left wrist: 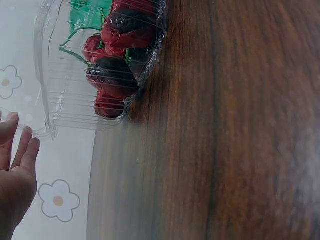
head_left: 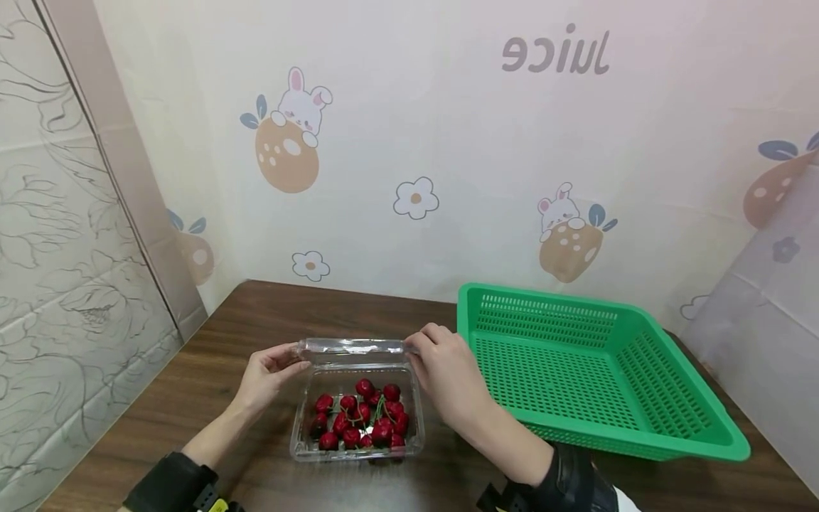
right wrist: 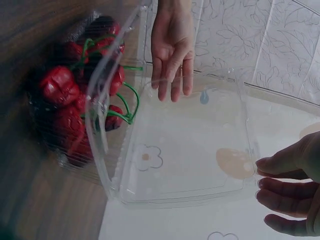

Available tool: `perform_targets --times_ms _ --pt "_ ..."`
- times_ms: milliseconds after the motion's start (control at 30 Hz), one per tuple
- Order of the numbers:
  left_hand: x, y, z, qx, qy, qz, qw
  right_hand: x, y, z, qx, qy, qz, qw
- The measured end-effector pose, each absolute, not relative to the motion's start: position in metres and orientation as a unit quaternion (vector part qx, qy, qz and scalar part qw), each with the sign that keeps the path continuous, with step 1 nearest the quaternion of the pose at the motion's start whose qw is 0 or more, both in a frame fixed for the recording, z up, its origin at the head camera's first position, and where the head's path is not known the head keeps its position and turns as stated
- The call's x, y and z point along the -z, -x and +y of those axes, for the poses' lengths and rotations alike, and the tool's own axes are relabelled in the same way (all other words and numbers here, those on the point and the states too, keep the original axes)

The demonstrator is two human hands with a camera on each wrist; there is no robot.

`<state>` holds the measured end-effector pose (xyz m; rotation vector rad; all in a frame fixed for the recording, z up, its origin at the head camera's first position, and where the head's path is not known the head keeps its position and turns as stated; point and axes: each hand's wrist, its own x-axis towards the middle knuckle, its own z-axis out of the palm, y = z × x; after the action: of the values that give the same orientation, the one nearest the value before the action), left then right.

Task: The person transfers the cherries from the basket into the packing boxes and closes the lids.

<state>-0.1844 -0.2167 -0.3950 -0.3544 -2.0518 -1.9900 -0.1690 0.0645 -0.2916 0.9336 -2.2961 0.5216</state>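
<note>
A clear plastic clamshell box (head_left: 296, 434) stands on the table with red cherries (head_left: 361, 419) on green stems inside. Its hinged lid (right wrist: 190, 145) is raised upright at the far side. In the head view my left hand (head_left: 265, 380) pinches the lid's left edge between thumb and fingers. The lid's right edge is between the thumb and fingers of my right hand (head_left: 451, 373). In the left wrist view the left hand (left wrist: 17, 180) is only partly visible, and the right wrist view shows the right hand's fingertips (right wrist: 265, 195) at the lid's rim.
To the right of the box, a green perforated plastic basket (head_left: 550, 419) stands on the dark wooden table (head_left: 256, 320). A patterned cloth (head_left: 416, 128) hangs behind the table, and a panel with line-drawn flowers (head_left: 64, 249) is at the left.
</note>
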Motion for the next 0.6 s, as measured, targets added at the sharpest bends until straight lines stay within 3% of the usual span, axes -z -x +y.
perform_targets --times_ms 300,600 --pt "0.374 0.178 -0.224 0.596 0.204 -0.768 0.113 0.304 0.159 0.070 -0.200 -0.371 -0.853 0.308" --pt "0.341 0.161 -0.209 0.508 0.179 -0.822 0.185 0.320 0.141 0.076 -0.207 -0.388 -0.847 0.299"
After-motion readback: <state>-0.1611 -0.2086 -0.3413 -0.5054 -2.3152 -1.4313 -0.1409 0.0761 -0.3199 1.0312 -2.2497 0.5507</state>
